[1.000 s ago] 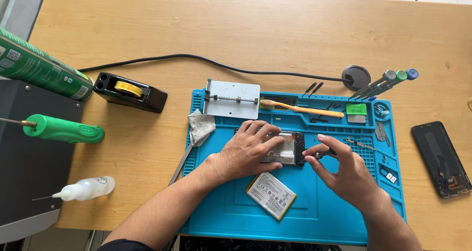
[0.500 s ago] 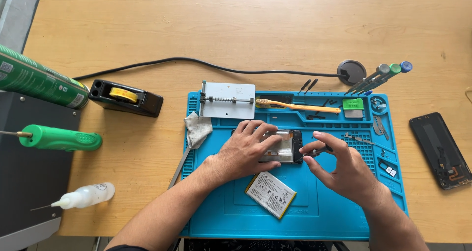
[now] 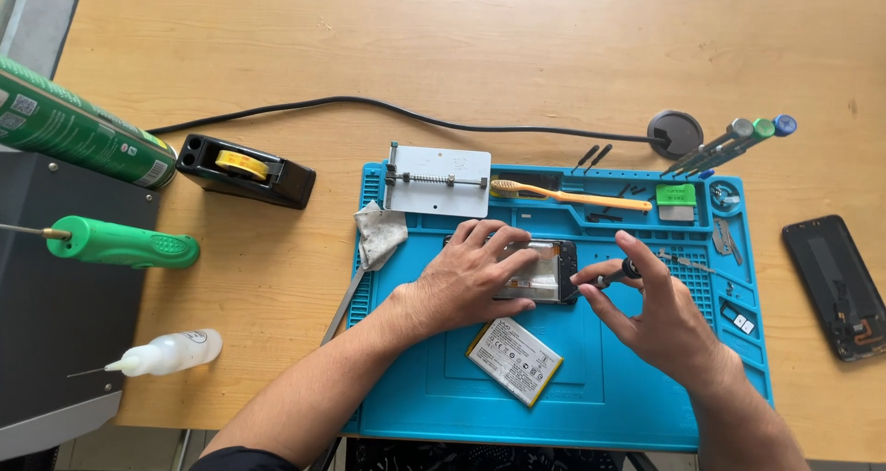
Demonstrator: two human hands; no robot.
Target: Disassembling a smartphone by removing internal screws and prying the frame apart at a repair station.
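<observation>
Left hand (image 3: 475,277): I press it flat, fingers spread, on the opened phone (image 3: 540,273).
Right hand (image 3: 651,310): at 3 o'clock, I pinch a small screwdriver (image 3: 604,278).
Battery (image 3: 514,361): 6 o'clock, on blue mat (image 3: 609,388).

I see two bare hands, the left hand (image 3: 475,282) and the right hand (image 3: 657,319). Both arms are bare too, from the wrists right down. Near the bottom edge, by my left elbow, I see a bit of dark sleeve (image 3: 242,458). I see no gloves, rings or watch on them.
</observation>
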